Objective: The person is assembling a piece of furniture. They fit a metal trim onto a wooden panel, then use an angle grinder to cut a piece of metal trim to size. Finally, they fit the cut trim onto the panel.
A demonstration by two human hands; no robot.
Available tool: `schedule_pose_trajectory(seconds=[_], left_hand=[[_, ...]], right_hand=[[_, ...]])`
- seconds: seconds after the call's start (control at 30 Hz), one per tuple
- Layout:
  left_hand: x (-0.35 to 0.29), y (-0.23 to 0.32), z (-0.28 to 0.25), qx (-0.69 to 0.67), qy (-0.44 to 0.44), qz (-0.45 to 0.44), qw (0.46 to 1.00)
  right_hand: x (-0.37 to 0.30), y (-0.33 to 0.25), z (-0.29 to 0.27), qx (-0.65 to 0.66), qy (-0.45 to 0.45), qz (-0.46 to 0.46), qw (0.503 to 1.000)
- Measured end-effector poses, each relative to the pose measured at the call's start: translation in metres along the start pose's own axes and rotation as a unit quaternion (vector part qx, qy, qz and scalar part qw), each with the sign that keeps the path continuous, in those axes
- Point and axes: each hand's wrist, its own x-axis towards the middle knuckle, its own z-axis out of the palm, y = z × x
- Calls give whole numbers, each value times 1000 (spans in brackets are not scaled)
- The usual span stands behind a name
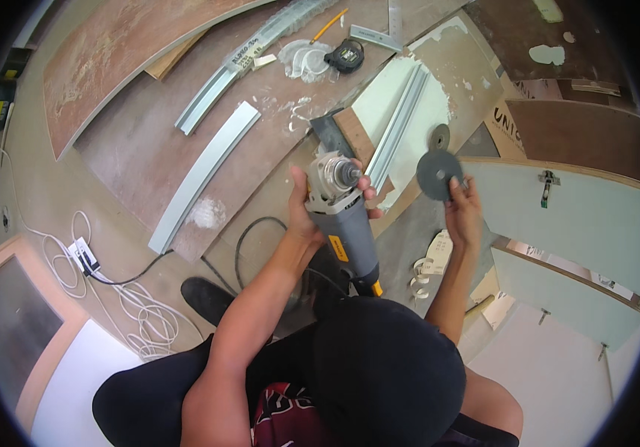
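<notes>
We hold the grinder (pixel 344 232) in our left hand (pixel 303 212) and pinch a dark disc (pixel 436 176) in our right hand (pixel 464 203).

The grinder sits before our knees, its spindle (pixel 351 173) bare; it looks heavy and stiff, with a smooth casing, best gripped round the body, and our left fingers wrap its head. The disc, right of the grinder, seems light, thin and perhaps brittle, so its rim is the place to hold. A smaller disc (pixel 439 135) shows beyond it, right of the grinder. A wooden block (pixel 354 135) crowds the grinder's far end, and a metal rail (pixel 394 127) lies past it. Left of the grinder, a black cable (pixel 239 246) loops where it could snag, with a pale metal strip (pixel 204 177) farther left.
</notes>
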Motion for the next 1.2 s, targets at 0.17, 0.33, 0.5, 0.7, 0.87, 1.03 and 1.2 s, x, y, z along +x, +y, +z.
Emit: schedule_pose_trajectory(seconds=[0.17,0.33,0.5,0.7,0.87,1.03,1.2], left_hand=[[5,-9,5,31,61,5,998],[-6,-14,0,-35,-27,2,999],[-15,-18,-11,19,7,5,1000],[-12,-21,-2,76,130,54,987],[-13,-16,-10,35,114,53,991],[-13,-17,-15,29,262,69,962],[-18,-15,-25,54,202,67,975]], right_hand=[[-54,-93,133,29,-212,-8,977],[-66,-83,170,-130,-227,71,963],[-63,-63,174,-143,-221,42,964],[-62,-70,178,-210,-226,40,950],[-55,-68,166,-280,-199,-45,938],[-62,-73,146,-215,-181,-99,955],[-72,-90,156,-159,-226,-79,958]])
